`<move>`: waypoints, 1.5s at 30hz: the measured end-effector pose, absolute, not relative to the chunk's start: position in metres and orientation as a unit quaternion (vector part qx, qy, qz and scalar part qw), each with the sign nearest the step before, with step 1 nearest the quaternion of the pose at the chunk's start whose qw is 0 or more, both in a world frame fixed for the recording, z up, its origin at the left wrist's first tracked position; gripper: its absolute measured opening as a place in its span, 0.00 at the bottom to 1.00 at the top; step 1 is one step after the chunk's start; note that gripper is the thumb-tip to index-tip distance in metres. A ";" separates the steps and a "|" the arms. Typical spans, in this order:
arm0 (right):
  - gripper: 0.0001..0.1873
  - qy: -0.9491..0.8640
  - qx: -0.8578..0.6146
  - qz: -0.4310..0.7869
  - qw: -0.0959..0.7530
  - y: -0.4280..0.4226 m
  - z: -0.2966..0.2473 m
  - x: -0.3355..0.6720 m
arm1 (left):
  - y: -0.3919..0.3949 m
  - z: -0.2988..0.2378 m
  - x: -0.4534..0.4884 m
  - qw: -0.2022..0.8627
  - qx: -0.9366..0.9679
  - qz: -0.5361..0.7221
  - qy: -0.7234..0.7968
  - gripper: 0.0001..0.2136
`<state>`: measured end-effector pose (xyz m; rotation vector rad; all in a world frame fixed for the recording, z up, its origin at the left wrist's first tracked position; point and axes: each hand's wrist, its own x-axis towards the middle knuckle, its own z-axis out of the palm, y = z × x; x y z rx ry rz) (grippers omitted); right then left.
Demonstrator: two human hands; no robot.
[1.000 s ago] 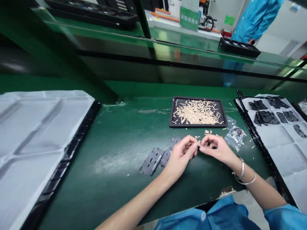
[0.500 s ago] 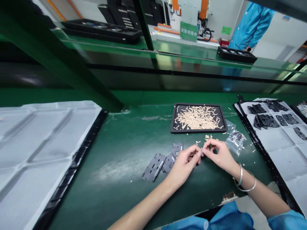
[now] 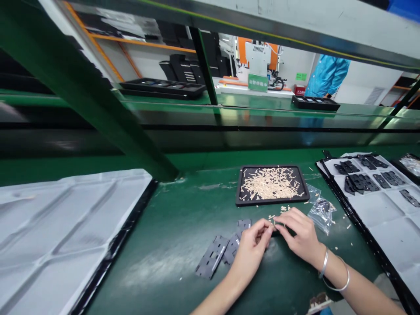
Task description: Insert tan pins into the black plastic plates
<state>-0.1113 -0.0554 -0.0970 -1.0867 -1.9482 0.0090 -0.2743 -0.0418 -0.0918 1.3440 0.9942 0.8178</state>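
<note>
My left hand (image 3: 251,245) is closed in a pinch, its thumb and forefinger meeting the fingertips of my right hand (image 3: 300,232) above the green bench. A tiny beige strip (image 3: 273,223) shows between the right thumb and forefinger. A sliver of something dark (image 3: 275,233) appears just under the fingertips, mostly hidden. Beside my left hand lie a few flat dark grey plates (image 3: 211,257) with cut-outs, partly overlapping. Beyond the hands stands a black tray (image 3: 239,202) heaped with small beige strips (image 3: 271,183).
Loose strips and a clear plastic bag (image 3: 322,214) lie right of the tray. A white sectioned tray (image 3: 377,210) with black parts (image 3: 361,183) is at the right, another white sectioned tray (image 3: 75,218) at the left. A green post (image 3: 131,131) slants down; a person in blue (image 3: 328,76) stands behind.
The view has tilted upward, so the bench sits lower in the picture. My hands remain together at the fingertips, with the right fingers slightly more extended.
</note>
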 end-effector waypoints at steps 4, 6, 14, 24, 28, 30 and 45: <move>0.12 -0.784 -0.419 -0.017 0.457 -0.056 -0.097 -0.113 | -0.041 -0.093 -0.274 0.571 0.578 0.374 0.448 0.17; 0.10 -0.786 -0.412 -0.017 0.461 -0.056 -0.097 -0.114 | -0.041 -0.093 -0.274 0.563 0.581 0.379 0.449 0.16; 0.07 -0.794 -0.427 -0.019 0.432 -0.055 -0.101 -0.115 | -0.041 -0.099 -0.277 0.543 0.604 0.368 0.452 0.11; 0.11 -0.830 -0.412 -0.052 0.371 -0.056 -0.095 -0.115 | -0.040 -0.096 -0.279 0.500 0.653 0.329 0.464 0.12; 0.11 -0.797 -0.454 -0.061 0.394 -0.053 -0.095 -0.111 | -0.038 -0.091 -0.278 0.537 0.630 0.328 0.455 0.13; 0.10 -0.771 -0.485 -0.067 0.408 -0.050 -0.095 -0.107 | -0.037 -0.089 -0.278 0.574 0.596 0.330 0.454 0.14; 0.05 -0.793 -0.415 -0.057 0.443 -0.058 -0.086 -0.114 | -0.042 -0.092 -0.272 0.689 0.456 0.358 0.435 0.20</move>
